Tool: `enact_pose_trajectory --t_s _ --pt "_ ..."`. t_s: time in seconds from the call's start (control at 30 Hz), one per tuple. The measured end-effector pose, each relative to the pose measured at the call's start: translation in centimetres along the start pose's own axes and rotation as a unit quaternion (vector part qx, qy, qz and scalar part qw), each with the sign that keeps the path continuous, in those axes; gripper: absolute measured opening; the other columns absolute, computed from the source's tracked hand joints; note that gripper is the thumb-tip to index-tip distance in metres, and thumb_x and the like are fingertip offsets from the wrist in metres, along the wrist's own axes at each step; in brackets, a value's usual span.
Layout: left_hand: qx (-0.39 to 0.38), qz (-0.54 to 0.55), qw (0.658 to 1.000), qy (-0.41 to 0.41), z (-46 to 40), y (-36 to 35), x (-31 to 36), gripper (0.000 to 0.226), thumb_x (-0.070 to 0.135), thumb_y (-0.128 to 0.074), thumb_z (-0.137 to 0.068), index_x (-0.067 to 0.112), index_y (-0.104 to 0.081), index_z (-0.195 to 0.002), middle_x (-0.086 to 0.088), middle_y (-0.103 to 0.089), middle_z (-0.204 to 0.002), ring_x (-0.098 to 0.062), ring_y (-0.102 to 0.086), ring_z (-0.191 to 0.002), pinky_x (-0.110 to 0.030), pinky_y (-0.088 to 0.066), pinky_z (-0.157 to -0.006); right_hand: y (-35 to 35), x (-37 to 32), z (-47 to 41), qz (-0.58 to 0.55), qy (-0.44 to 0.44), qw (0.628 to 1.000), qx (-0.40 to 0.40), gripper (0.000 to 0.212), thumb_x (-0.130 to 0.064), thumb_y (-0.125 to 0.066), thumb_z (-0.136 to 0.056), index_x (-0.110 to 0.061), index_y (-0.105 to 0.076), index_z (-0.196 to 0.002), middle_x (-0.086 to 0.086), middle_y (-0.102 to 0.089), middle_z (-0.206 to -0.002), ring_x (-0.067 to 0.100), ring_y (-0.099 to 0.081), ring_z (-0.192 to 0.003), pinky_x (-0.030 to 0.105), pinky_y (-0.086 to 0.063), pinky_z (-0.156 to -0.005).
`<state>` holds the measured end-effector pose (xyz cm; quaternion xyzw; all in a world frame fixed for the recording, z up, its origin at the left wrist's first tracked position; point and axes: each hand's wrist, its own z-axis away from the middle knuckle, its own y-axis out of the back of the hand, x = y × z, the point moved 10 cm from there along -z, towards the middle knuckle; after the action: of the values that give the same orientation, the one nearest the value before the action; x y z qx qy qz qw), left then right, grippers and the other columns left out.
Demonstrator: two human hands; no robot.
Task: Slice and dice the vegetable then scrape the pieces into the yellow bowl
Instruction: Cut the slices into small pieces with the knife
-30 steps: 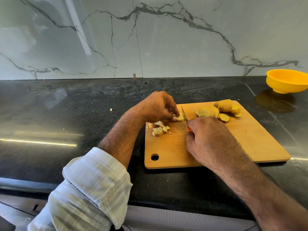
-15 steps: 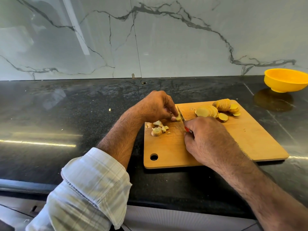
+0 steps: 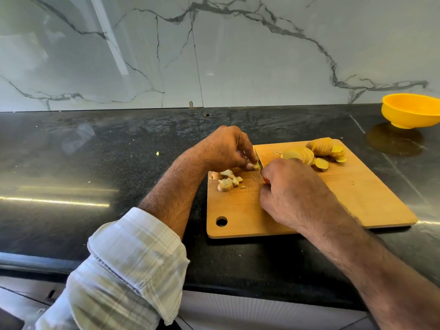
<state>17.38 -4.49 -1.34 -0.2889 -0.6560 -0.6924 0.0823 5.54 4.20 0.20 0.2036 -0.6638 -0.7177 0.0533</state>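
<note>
At the near left a rolled plaid sleeve (image 3: 128, 265) covers the left forearm, which reaches across the black counter (image 3: 71, 186) toward the wooden cutting board (image 3: 357, 201). A small pale scrap (image 3: 157, 153) lies alone on the counter, left of the board. The left hand (image 3: 223, 148) is curled over the board's far left corner, its fingertips pinching a small piece of vegetable (image 3: 256, 166) down against the wood. Just nearer, on the board's left side, sits a loose heap of diced pieces (image 3: 228, 181); it looks the same as a second ago. A hanging hole (image 3: 221, 221) marks the board's near left corner.

Right beside the pinched piece, the knife (image 3: 259, 159) stands with its blade touching that piece. Compared with a second ago the blade sits lower and closer to the left fingertips, and less of it shows. The right hand (image 3: 292, 194) is clenched around the knife's red handle, of which only a sliver peeks out, and it has edged slightly toward the left hand.

Farther right, at the board's far edge, the fanned row of uncut slices (image 3: 316, 152) lies where it lay before. Well apart, at the far right of the counter against the marble wall (image 3: 238, 55), stands the yellow bowl (image 3: 409, 110), partly cut off by the frame edge
</note>
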Motion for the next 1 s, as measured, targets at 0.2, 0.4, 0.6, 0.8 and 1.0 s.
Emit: enact_pose_trajectory --t_s 0.2,0.4,0.6,0.8,1.0 --pt "0.003 -0.001 1.000 -0.007 0.0 0.0 0.0 0.015 0.023 -0.087 -0.084 0.025 -0.084 -0.099 0.017 -0.070 -0.103 0.001 -0.063 -0.096 -0.033 -0.056 -0.095 -0.4 0.6 -2.0 0.001 -0.016 1.000 -0.024 0.040 -0.031 -0.070 -0.094 -0.020 -0.062 -0.131 0.003 -0.064 -0.113 0.020 -0.062 -0.100 0.036 -0.060 -0.089" --pt "0.004 0.007 1.000 0.001 0.1 0.0 -0.2 0.013 0.023 -0.087 -0.085 0.026 -0.084 -0.097 0.020 -0.070 -0.103 0.002 -0.064 -0.097 -0.032 -0.056 -0.096 -0.8 2.3 -2.1 -0.042 0.010 0.999 0.028 0.031 -0.034 -0.068 -0.095 -0.026 -0.070 -0.124 -0.002 -0.066 -0.105 0.014 -0.062 -0.089 0.027 -0.059 -0.075" --pt "0.012 0.008 1.000 0.007 0.2 0.3 -0.4 0.014 0.023 -0.088 -0.083 0.028 -0.083 -0.095 0.018 -0.070 -0.102 -0.003 -0.063 -0.099 -0.029 -0.054 -0.092 0.4 3.3 -0.7 -0.097 0.029 0.992 0.070 0.027 -0.035 -0.067 -0.098 -0.026 -0.073 -0.122 -0.008 -0.068 -0.083 0.010 -0.063 -0.075 0.023 -0.048 -0.059" --pt "0.021 -0.005 1.000 -0.005 0.2 0.4 0.2 0.013 0.022 -0.088 -0.083 0.025 -0.084 -0.095 0.017 -0.072 -0.095 0.000 -0.065 -0.090 -0.022 -0.053 -0.083 0.8 2.3 0.5 -0.039 0.027 0.997 0.061 0.033 -0.037 -0.063 -0.098 -0.030 -0.069 -0.130 -0.006 -0.070 -0.105 0.013 -0.064 -0.093 0.028 -0.060 -0.079" --pt "0.024 -0.009 1.000 -0.003 0.4 0.5 0.3 0.013 0.022 -0.088 -0.083 0.025 -0.083 -0.095 0.014 -0.072 -0.096 -0.004 -0.064 -0.092 -0.029 -0.057 -0.087 0.4 1.3 0.6 0.026 0.020 0.999 -0.005 0.033 -0.035 -0.057 -0.102 -0.030 -0.066 -0.133 -0.004 -0.067 -0.114 0.017 -0.063 -0.103 0.032 -0.060 -0.088"
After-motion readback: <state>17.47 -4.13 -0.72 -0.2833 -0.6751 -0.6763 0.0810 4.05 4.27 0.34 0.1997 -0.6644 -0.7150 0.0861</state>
